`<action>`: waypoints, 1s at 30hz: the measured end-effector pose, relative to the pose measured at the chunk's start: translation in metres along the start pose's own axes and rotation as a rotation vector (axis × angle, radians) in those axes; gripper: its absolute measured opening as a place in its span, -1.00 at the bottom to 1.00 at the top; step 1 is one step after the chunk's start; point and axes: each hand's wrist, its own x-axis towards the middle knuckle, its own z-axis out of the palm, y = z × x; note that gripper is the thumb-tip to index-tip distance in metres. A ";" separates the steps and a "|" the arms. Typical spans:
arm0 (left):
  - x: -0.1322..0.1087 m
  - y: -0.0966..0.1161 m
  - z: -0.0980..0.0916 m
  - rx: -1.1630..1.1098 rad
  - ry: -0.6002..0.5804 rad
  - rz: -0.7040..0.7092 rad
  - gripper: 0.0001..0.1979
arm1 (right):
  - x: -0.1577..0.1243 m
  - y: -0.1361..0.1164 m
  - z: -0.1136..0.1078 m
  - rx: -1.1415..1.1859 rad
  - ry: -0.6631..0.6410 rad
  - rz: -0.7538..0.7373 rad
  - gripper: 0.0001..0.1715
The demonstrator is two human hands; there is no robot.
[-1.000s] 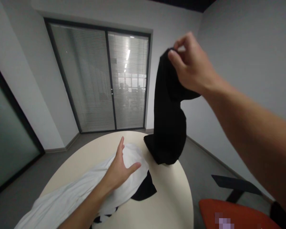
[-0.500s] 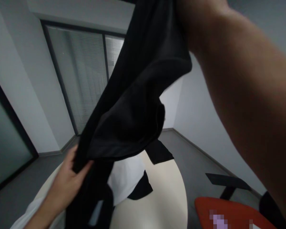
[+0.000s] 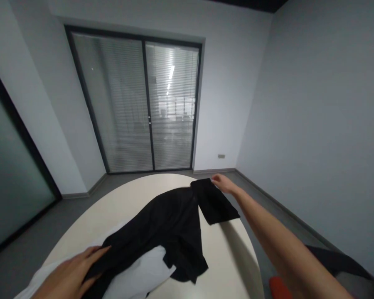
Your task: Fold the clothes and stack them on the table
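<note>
At the near left of the round table (image 3: 121,203): left hand (image 3: 75,268) on the black garment (image 3: 162,218), thumb and fingers parted, firmness of hold unclear. At far right: right hand (image 3: 223,183), fingers curled at the folded black cloth (image 3: 216,203), pinch uncertain. Black garment just lowered, now over the white garment (image 3: 143,272), supported rather than hanging.

This looks like a small office or meeting room: a dark-framed glass partition (image 3: 148,99) with slatted blinds (image 3: 171,145), strip lights (image 3: 171,72) showing in the glass, plain pale walls (image 3: 314,108), a grey floor (image 3: 28,232), and a round cream worktop (image 3: 149,183) near an orange seat (image 3: 278,287)
</note>
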 end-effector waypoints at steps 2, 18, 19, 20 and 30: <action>-0.006 -0.009 0.033 0.013 0.008 -0.001 -0.37 | -0.016 0.037 0.027 -0.066 0.025 0.117 -0.60; 0.016 0.091 0.049 0.040 0.305 0.261 -0.42 | -0.030 0.102 0.062 -0.208 0.088 0.234 -0.66; 0.014 0.090 0.056 0.044 0.291 0.275 -0.44 | -0.035 0.102 0.064 -0.208 0.101 0.228 -0.68; 0.012 0.089 0.062 0.045 0.280 0.288 -0.45 | -0.038 0.101 0.064 -0.205 0.116 0.214 -0.69; 0.013 0.109 0.059 -0.066 0.253 0.238 -0.43 | -0.039 -0.014 -0.022 -0.202 0.161 -0.319 -0.72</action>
